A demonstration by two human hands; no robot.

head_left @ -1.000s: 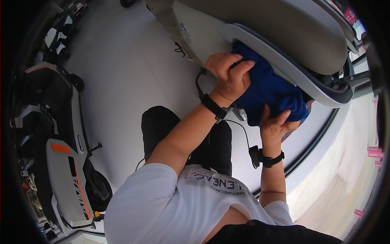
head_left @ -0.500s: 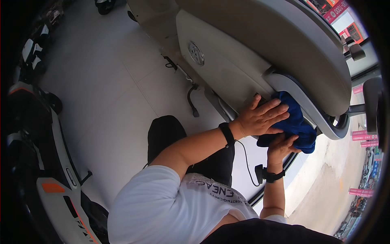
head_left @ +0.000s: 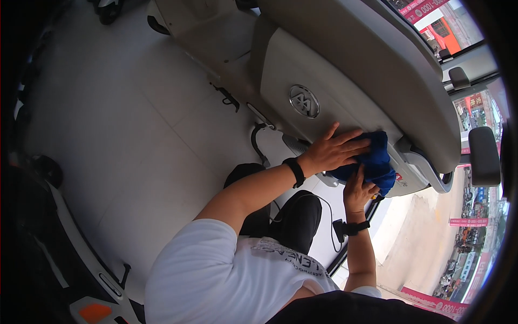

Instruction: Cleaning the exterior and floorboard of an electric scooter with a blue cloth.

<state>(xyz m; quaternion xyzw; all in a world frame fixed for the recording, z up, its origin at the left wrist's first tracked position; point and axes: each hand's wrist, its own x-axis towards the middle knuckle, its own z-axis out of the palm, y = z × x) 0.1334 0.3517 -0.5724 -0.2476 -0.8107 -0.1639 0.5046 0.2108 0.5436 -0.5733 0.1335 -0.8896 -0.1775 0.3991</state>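
A blue cloth lies bunched against the beige side panel of a scooter, below the seat. My left hand rests on the cloth's left part with its fingers stretched and spread. Lower down, my right hand grips the cloth's near edge; some of its fingertips are hidden in the folds. To the upper left of my hands, a round chrome emblem sits on the panel. The grey rear grab handle is to the right of the cloth, apart from it.
The brown seat overhangs the panel. A kickstand reaches down near my knees. Another scooter stands at the lower left on the pale tiled floor. A cable hangs beside my right wrist.
My hands and the cloth have moved left along the panel, away from the grab handle. Red and dark lettering by the handle is uncovered now. The view has shifted too.
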